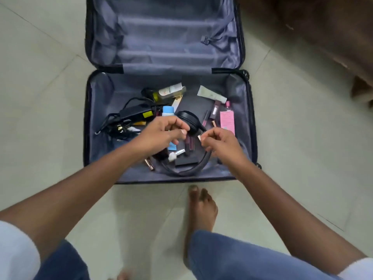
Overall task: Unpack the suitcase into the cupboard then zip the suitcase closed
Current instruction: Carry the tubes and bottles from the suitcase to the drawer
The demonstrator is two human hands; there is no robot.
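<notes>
While suitcase (167,126) lies open on floor (40,98), unpacking barely begun: charger (135,114), headphones (189,120), tubes, bottles all inside. Left hand (159,134) fingers curled, grasp unclear; right hand (220,144) pinches small lipstick (199,137). Cupboard unseen; zipping pending.

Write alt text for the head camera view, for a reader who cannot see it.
Seen from above, a person's left hand and right hand reach into an open suitcase on a tiled floor, the right pinching a small item. Black headphones, a charger with cables, tubes and cosmetics lie inside.
</notes>
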